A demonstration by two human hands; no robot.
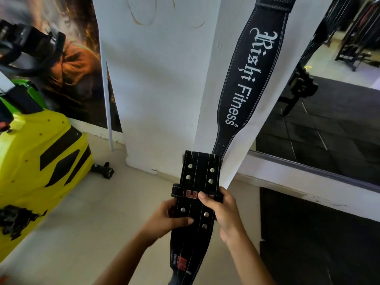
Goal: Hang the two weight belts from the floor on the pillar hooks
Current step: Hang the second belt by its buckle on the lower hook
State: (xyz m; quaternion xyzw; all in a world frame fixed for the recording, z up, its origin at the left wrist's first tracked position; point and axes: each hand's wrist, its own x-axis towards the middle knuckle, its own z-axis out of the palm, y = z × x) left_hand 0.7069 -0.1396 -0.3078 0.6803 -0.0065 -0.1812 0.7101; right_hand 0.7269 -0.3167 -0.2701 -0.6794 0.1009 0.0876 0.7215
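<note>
Here, both hands grip the second weight belt (pixel 195 202) near the white pillar (pixel 164 89): left hand (pixel 170 219) and right hand (pixel 222 210) pinch its riveted buckle end. Thick, stiff leather, likely hefty; the first belt (pixel 253 79) already hangs.

I can't see the hanging belt (pixel 253 79) top or its hook; the upper edge cuts them. Held belt (pixel 195 204) runs off the near edge. Its red logo is part-hidden under my right hand (pixel 223 210). Far-left black gear (pixel 30 48) is blurred.
</note>
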